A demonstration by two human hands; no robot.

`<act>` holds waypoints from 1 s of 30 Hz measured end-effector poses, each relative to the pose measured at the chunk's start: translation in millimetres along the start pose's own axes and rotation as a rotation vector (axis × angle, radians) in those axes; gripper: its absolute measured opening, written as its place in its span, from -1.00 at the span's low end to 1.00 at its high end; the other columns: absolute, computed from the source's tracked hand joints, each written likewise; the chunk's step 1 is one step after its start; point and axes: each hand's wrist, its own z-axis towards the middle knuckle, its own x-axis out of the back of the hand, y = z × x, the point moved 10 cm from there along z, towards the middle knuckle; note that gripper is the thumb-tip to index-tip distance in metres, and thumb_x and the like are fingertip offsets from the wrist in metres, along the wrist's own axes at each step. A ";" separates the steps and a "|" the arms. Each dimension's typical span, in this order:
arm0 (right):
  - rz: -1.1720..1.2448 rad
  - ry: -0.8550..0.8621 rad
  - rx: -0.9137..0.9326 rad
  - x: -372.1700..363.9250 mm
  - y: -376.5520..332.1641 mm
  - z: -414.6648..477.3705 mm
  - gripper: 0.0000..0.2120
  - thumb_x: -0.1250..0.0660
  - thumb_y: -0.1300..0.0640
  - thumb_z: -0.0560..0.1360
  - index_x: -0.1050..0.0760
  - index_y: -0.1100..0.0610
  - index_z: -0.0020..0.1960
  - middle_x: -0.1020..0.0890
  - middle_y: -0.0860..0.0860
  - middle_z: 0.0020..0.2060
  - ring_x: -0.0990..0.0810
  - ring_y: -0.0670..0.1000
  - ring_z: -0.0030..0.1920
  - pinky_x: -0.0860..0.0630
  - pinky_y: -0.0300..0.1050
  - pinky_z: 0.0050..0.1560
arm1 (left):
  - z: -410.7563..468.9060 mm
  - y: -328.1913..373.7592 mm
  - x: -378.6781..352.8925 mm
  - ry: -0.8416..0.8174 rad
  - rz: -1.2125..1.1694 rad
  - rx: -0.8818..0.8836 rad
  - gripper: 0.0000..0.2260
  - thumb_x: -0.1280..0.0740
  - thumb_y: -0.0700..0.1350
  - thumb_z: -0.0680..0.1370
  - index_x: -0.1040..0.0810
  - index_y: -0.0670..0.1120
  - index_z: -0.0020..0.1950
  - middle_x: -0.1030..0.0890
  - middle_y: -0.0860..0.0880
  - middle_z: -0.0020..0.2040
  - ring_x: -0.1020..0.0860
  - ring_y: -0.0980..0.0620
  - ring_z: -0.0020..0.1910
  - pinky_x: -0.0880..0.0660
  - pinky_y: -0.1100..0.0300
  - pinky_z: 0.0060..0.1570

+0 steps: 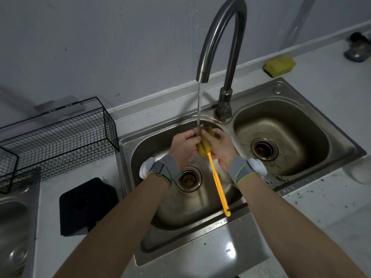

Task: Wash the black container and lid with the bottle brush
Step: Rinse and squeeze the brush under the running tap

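Observation:
The yellow bottle brush (217, 182) is over the left sink basin (160, 205), its sponge head squeezed between both hands under the running stream from the tap (217, 47). My left hand (183, 146) and my right hand (219, 148) are both closed on the sponge head, and the long handle points back toward me. The black container (84, 205) sits upside down on the counter left of the sink. I cannot make out a separate lid.
A black wire basket (60, 135) stands on the counter at the back left. The right basin (291, 137) has dark specks around it. A yellow sponge (279, 64) lies behind the sink. A metal surface (14, 227) shows at the far left.

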 end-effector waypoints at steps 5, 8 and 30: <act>-0.168 0.208 -0.084 10.9 -1.2 6.5 -0.53 -0.29 -0.26 0.55 -0.59 0.15 -0.19 -0.69 0.18 -0.19 -0.69 0.26 -0.02 -0.63 0.21 0.10 | -3.4 -1.3 -6.9 -0.037 -0.070 0.012 -0.76 -0.22 -0.42 0.61 -0.59 -0.18 0.10 -0.64 -0.15 -0.06 -0.65 -0.01 -0.14 -0.67 0.15 -0.12; -0.208 0.198 -0.076 11.0 -9.7 2.9 -0.39 -0.13 -0.37 0.56 -0.64 0.13 -0.16 -0.71 0.16 -0.19 -0.71 0.18 -0.07 -0.66 0.14 0.03 | -5.3 0.3 -3.9 -0.007 -0.036 -0.011 -0.75 -0.25 -0.44 0.59 -0.58 -0.21 0.17 -0.65 -0.13 -0.05 -0.66 -0.02 -0.12 -0.67 0.02 -0.05; 0.152 -0.185 -0.080 -38.2 -8.4 -21.7 -0.74 -0.33 0.19 0.62 -0.51 0.29 0.27 -0.66 0.11 -0.19 -0.66 0.01 -0.33 -0.69 -0.02 -0.17 | -7.7 7.3 31.6 0.179 -0.017 -0.084 -0.61 -0.30 -0.38 0.58 -0.48 -0.18 0.40 -0.61 0.00 0.02 -0.62 0.01 -0.09 -0.58 0.34 -0.37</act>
